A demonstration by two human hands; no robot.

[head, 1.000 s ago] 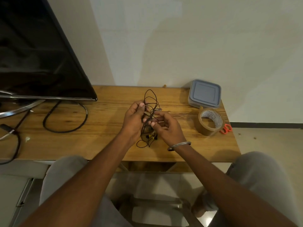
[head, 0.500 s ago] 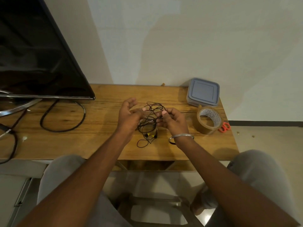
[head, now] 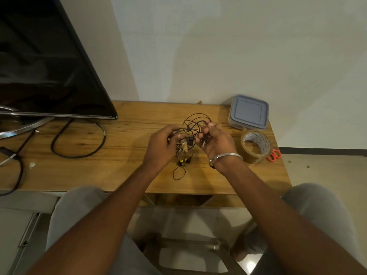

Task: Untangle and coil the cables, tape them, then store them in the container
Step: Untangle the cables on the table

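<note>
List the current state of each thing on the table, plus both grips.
cables: tangled, uncoiled, untaped, held up between both grips.
left grip: holds the cables.
right grip: pinches cable strands.
container: lid on, closed.
tape roll: untouched, on the table.
scissors: lying behind the tape roll, partly hidden.
TV: screen dark.

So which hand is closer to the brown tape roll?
Right. The right hand is just beside the tape roll; the left hand is farther, across the cable tangle.
</note>
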